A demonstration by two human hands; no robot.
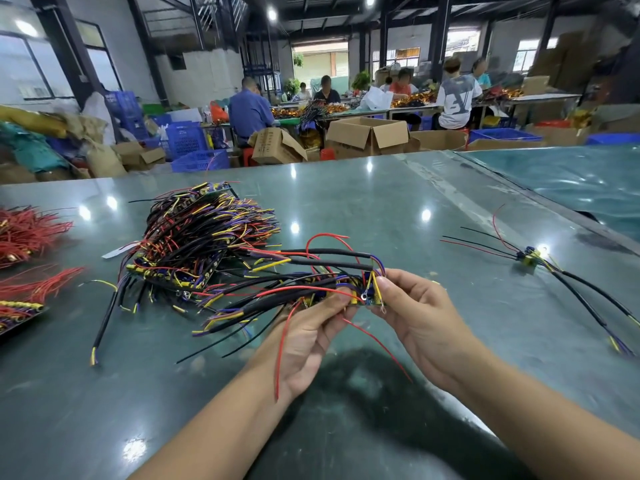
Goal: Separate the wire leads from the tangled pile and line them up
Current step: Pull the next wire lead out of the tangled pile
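Head view: left hand (pixel 306 336) at 6 o'clock, fingers curled, pinching a small green circuit board with yellow and blue parts and trailing black, red and purple leads (pixel 349 289). Right hand (pixel 414 315) just beside it at 5 o'clock, thumb and forefinger pinched on the board's other end. Held above the glossy grey-green table (pixel 381 209). Tangled pile of black, yellow, purple and red wire leads (pixel 201 237) at 10 o'clock, several strands apparently linked to the held piece. One already separated board with black sleeved leads (pixel 533 258) at 3 o'clock. Bundles of red wires (pixel 31 230) at 9 o'clock.

Likely risks: snagged strands dragging the pile along if pulled hard; thin red leads bent or torn off at the solder joints; loose ends tangling again.
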